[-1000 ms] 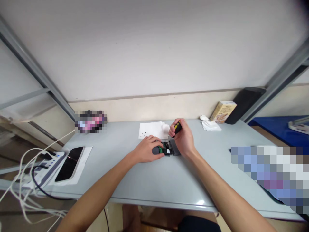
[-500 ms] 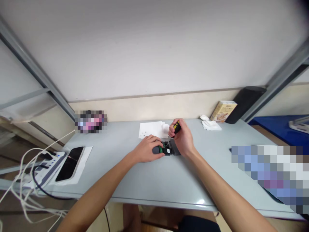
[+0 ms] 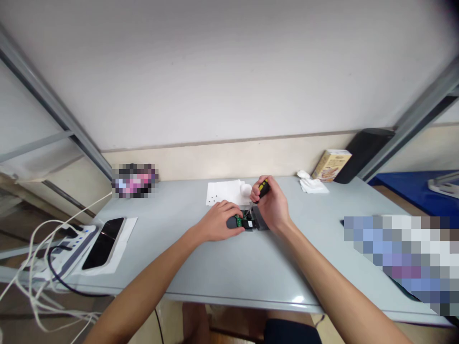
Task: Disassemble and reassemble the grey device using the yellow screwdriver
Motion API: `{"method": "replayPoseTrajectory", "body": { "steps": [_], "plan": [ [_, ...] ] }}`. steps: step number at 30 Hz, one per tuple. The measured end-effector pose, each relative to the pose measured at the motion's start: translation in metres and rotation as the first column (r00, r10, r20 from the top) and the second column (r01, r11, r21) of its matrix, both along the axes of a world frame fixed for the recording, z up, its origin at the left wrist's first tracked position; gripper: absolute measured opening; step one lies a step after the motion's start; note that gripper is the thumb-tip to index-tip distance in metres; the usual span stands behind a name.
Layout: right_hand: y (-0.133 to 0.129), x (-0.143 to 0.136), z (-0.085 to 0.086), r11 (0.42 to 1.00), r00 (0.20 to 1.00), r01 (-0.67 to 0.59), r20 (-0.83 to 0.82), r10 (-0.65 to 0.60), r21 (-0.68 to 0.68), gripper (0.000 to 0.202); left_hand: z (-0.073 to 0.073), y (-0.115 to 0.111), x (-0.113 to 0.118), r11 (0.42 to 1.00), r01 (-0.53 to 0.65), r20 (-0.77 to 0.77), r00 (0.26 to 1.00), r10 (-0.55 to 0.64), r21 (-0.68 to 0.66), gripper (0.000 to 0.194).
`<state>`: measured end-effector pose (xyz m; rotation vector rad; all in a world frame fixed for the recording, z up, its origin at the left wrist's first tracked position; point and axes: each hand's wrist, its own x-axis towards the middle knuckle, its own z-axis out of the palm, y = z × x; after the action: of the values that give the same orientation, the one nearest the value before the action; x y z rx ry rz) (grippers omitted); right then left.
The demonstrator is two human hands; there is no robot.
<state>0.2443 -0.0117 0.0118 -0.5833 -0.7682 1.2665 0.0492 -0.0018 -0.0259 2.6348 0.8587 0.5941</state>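
A small dark electronic device (image 3: 248, 224) lies opened on the table, its green circuit board partly showing. My left hand (image 3: 220, 222) is closed around its left end, fingers along the far side and thumb on the near side. In my closed right hand (image 3: 275, 205) is a screwdriver (image 3: 264, 188) with a black and yellow handle. Its shaft slants down to the device's board; the exact spot where the tip rests is too small to make out. A grey flat part of the device (image 3: 261, 219) sits under my right hand, partly hidden by it.
Behind my hands lies white paper (image 3: 229, 190) with several tiny dark screws (image 3: 214, 198). A phone (image 3: 104, 242) and a power strip (image 3: 77, 248) with tangled cables are at left. Crumpled tissue (image 3: 313, 185), a yellow box (image 3: 330, 165) and a black cylinder (image 3: 362, 155) stand back right.
The screwdriver handle has turned slightly in my right hand, showing more of its yellow part. My left hand and the device have stayed in place.
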Motion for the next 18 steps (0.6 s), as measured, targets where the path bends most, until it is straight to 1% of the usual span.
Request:
{"method": "replayPoseTrajectory", "body": {
  "steps": [10,18],
  "plan": [
    [-0.003,-0.0015,0.0032,1.0,0.999,-0.002,0.039,0.002,0.002,0.029,-0.0029,0.0005,-0.0015,1.0,-0.006,0.004,1.0,0.006,0.005,0.025],
    [-0.0025,-0.001,0.0027,1.0,0.999,-0.02,0.034,0.02,0.002,0.028,-0.0011,-0.0001,-0.0009,1.0,0.004,0.013,1.0,-0.004,0.003,0.024]
  ]
}}
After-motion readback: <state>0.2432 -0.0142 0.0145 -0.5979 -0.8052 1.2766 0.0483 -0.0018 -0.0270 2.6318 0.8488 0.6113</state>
